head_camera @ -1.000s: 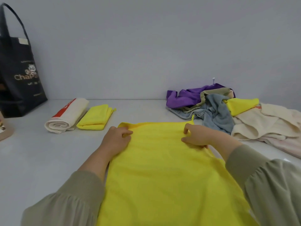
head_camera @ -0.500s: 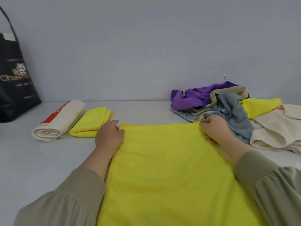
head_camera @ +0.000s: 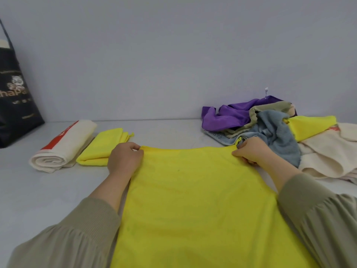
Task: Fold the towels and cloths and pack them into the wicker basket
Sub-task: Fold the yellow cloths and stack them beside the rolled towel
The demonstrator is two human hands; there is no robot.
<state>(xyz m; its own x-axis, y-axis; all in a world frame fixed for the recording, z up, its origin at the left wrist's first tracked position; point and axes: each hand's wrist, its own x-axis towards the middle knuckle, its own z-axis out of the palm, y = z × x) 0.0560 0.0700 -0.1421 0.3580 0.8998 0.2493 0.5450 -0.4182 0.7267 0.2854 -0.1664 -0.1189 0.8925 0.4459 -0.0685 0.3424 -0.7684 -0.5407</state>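
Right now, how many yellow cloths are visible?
3: the spread yellow cloth in front, the folded yellow cloth beside the rolled towel, a crumpled yellow cloth in the right pile. More may hide there.

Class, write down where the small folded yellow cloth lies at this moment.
In the head view, the folded yellow cloth lies on the table left of centre, between the rolled cream towel and the left hand.

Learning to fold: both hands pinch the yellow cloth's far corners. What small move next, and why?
Probably draw both corners toward the body, halving it: left hand and right hand grip the far corners, and the yellow cloth lies spread flat.
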